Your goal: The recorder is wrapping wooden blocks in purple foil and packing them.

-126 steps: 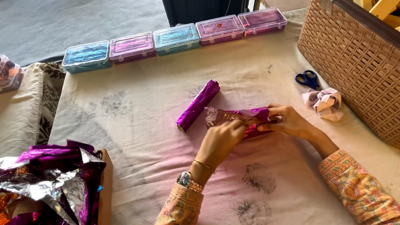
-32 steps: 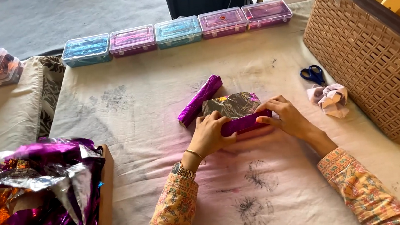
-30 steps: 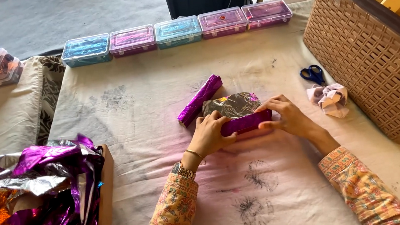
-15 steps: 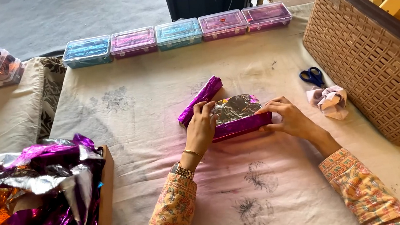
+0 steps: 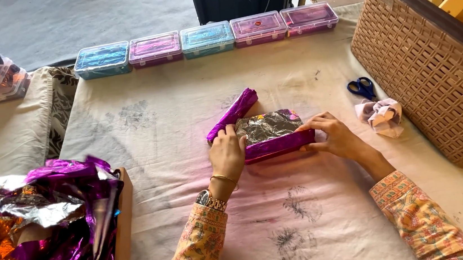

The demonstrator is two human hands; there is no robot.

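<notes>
- Head view: a block (image 5: 274, 137), partly wrapped in purple foil, lies mid-table on a stained cloth (image 5: 163, 125); the foil's silver inner face is turned up on top, and the purple face shows along the near edge.
- Left hand (image 5: 227, 157) is pressed flat against the block's left end, fingers together, seemingly pinning the foil fold there; it is not closed around anything.
- Right hand (image 5: 334, 137) bears on the right end, fingertips on the foil, bracing the block against the left hand's push.
- A wrapped purple piece (image 5: 233, 114) lies at an angle, touching the block's far left corner.
- Scissors (image 5: 361, 88) and a tape wad (image 5: 380, 117) sit just right of the right hand, within reach.
- A basket (image 5: 430, 77) at right holds bare wooden sticks.
- A foil heap (image 5: 43, 233) sits in a box at lower left.
- Five lidded boxes (image 5: 207, 38) line the far edge, well apart from the hands.
</notes>
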